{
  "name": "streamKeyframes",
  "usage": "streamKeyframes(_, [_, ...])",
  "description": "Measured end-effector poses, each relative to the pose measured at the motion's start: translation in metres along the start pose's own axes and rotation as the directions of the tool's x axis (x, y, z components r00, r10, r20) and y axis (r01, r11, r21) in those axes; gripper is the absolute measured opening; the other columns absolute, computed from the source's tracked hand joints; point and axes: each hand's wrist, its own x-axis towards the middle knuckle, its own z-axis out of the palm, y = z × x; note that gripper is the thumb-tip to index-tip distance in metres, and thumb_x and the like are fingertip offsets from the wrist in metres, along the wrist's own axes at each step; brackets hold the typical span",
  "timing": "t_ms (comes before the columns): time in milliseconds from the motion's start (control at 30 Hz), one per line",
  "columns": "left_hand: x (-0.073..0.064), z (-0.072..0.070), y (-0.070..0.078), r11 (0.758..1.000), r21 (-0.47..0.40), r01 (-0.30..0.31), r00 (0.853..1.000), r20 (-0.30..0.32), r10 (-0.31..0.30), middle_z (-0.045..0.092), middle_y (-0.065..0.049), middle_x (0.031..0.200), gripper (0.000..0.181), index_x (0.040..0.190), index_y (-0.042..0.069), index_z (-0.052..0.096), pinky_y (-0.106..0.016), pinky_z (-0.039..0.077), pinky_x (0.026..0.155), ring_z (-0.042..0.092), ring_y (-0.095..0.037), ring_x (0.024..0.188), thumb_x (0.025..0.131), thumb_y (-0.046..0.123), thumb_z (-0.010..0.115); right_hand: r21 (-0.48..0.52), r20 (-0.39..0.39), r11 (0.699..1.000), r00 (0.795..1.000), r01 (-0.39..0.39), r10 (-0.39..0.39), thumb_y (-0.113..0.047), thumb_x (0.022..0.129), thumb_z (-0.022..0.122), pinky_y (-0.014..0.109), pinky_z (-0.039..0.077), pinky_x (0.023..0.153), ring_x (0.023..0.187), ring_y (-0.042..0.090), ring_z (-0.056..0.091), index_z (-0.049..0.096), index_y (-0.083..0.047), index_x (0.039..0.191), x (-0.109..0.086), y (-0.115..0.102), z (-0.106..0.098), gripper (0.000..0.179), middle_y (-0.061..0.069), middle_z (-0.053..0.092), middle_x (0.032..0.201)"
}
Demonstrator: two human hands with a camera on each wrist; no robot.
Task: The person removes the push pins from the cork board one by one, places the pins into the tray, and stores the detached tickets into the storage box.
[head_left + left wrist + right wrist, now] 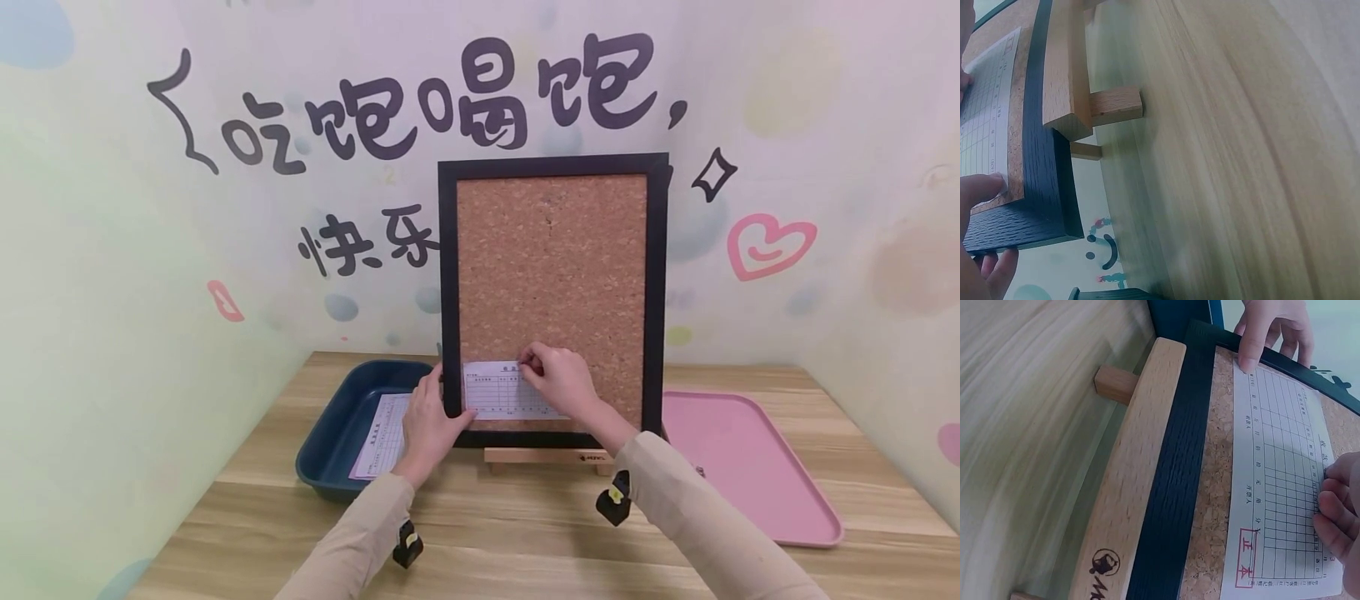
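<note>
A black-framed corkboard (551, 275) stands upright on a wooden easel (540, 456). A printed receipt form (487, 392) lies sideways across the lower part of the cork. My left hand (435, 421) grips the frame's lower left side, fingers behind it, and the thumb (1252, 353) presses the form's lower left corner. My right hand (562, 379) is at the form's top edge near its middle, fingers curled and fingertips (1329, 509) brought together against the paper. They seem to pinch a small thing, which the fingers hide.
A dark blue bin (318, 454) with more printed forms (382, 437) stands on the left of the wooden table (517, 550). To the right lies a pink tray (757, 475) with small items partly hidden by the right sleeve. A decorated wall (825, 167) rises behind the board.
</note>
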Motion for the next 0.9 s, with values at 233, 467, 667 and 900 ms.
streamKeyframes(233, [-0.0001,0.0008,-0.0004,1.0,0.005,0.01,1.0,0.003,-0.01,0.053,-0.014,0.118,0.082,0.133,0.005,0.039,-0.043,0.046,0.079,0.051,-0.028,0.1,0.065,0.024,0.081,-0.021,0.007,0.999,0.999,0.031,-0.031,-0.014,0.082,0.065,0.023,0.038,0.05,0.054,0.006,0.045,0.065,-0.009,0.083,0.0001,0.0024,-0.0011,0.005,-0.003,0.06,0.067])
streamKeyframes(467, [-0.0002,-0.0001,-0.0002,1.0,0.002,0.008,1.0,-0.006,-0.008,0.053,-0.013,0.117,0.081,0.132,0.006,0.039,-0.043,0.046,0.077,0.051,-0.028,0.099,0.065,0.024,0.082,-0.026,0.001,0.995,0.995,0.095,-0.095,-0.01,0.085,0.062,0.023,0.042,0.05,0.055,0.006,0.049,0.064,-0.007,0.083,0.0006,0.0011,-0.003,0.004,0.002,0.065,0.075])
streamKeyframes(667, [0.0005,-0.0001,0.0,1.0,-0.001,-0.001,1.0,-0.009,0.001,0.053,-0.013,0.116,0.082,0.133,0.006,0.039,-0.043,0.046,0.076,0.051,-0.028,0.099,0.065,0.023,0.082,-0.038,0.012,0.994,0.995,0.101,-0.1,-0.01,0.085,0.062,0.024,0.042,0.05,0.056,0.007,0.051,0.063,-0.008,0.082,0.0022,0.0003,-0.0047,0.004,0.002,0.066,0.076])
streamKeyframes(900, [-0.0004,0.0003,-0.0016,1.0,0.006,-0.002,1.0,0.005,0.002,0.052,-0.013,0.117,0.082,0.133,0.006,0.038,-0.041,0.046,0.075,0.051,-0.027,0.099,0.066,0.024,0.08,-0.04,0.048,0.997,0.997,0.069,-0.067,-0.011,0.085,0.063,0.024,0.037,0.048,0.053,0.006,0.046,0.062,-0.009,0.08,0.0028,-0.0003,-0.0062,0.005,-0.001,0.062,0.069])
